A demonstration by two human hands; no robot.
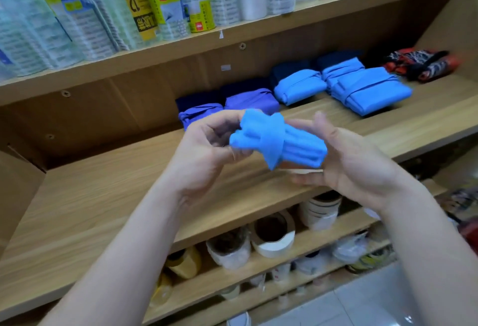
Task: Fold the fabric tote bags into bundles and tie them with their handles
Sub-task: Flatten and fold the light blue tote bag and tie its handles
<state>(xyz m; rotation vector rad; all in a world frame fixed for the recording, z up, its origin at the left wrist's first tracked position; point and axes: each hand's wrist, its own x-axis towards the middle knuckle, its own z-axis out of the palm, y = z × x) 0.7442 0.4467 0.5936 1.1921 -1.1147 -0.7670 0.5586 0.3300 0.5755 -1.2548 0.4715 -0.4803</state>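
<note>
Our bare arms (124, 261) rise from the bottom edge and meet over the shelf (116, 196). The fingers (232, 153) of our left hand (204, 149) are curled in, and with the thumb they pinch the left end of the bundle (302, 148). Our right hand (346, 162) lies palm up. Its fingers are close together and nearly straight under the bundle's right end, with the thumb (320, 121) raised behind it. The bundle is a bright blue tote folded into a short thick roll. We hold it in the air between both hands, above the front of the shelf and clear of the wood. A handle (274, 136) wraps round its middle, and one loose tip hangs below. Motion blur hides whether it is knotted.

Further back on the same shelf lie tied bundles in a row: two purple bundles (251, 101) on the left, touching each other, then two blue bundles (297, 89) beside them, and a patterned bundle (424, 65) at the far right. The shelf above holds upright packs (77, 20) wrapped in plastic. On the shelf below us stand tape rolls (273, 235).
</note>
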